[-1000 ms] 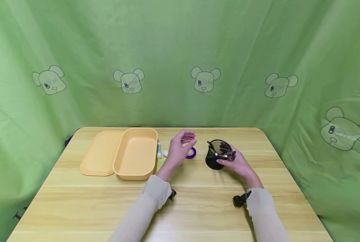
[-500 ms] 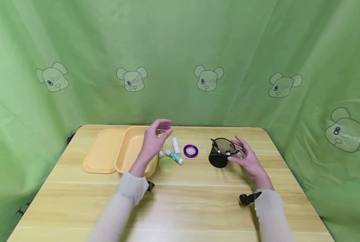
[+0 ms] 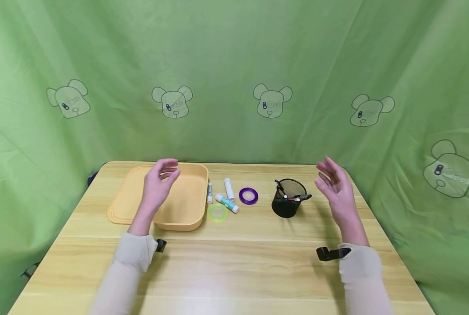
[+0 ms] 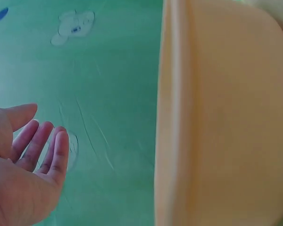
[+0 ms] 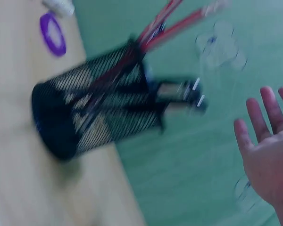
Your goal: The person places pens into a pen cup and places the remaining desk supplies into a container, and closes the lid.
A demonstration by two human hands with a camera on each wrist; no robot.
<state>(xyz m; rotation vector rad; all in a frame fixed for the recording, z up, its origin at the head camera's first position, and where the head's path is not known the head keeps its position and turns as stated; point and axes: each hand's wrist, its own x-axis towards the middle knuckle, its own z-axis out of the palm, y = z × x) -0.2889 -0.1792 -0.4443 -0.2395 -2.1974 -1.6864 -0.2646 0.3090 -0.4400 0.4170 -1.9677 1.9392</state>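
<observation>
My left hand (image 3: 157, 189) hovers over the left side of an orange plastic box (image 3: 188, 221), its fingers loosely bent around nothing. In the left wrist view the wall of the box (image 4: 236, 113) stands beside that hand (image 4: 30, 165). To the right, my right hand (image 3: 340, 192) is raised beside a black mesh pen holder (image 3: 284, 206), apart from it and holding nothing. Red pencils (image 5: 179, 28) and black-handled items poke out of the holder in the right wrist view, where the right hand's (image 5: 273, 146) fingers are spread.
An orange lid (image 3: 120, 205) lies left of the box. Between box and pen holder lie several glue sticks, one of them turquoise and white (image 3: 227, 203), a purple tape roll (image 3: 248, 196) and a yellow-green tape roll (image 3: 217, 212). A green curtain (image 3: 226, 131) hangs behind the table (image 3: 234, 271).
My right hand has let go of the pen holder and moved up and right. My left hand has swung left from above the tape and glue sticks to the box.
</observation>
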